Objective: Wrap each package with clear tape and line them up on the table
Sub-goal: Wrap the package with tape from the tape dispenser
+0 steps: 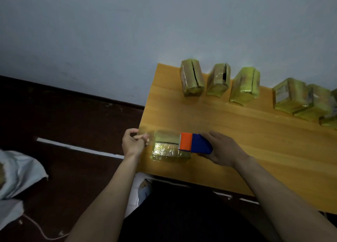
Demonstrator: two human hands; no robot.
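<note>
While lying near the surface (237, 132) left edge, package (168, 148) looks stiff, light, tape-slick; best held by its ends. Left hand (132, 144) fingers pinching clear tape; right hand (221, 149) gripping dispenser (194, 143) against it.

A wooden desk (237, 132) with an orange-brown top stands against a pale wall. One tape-wrapped package (168, 148) lies near its front left corner, between the fingers (144, 137) of the left hand and the right hand's fingers (209, 135). Beyond both sets of fingers, along the far edge, a row of wrapped packages (242, 86) stands (two with dark slits on top).
</note>
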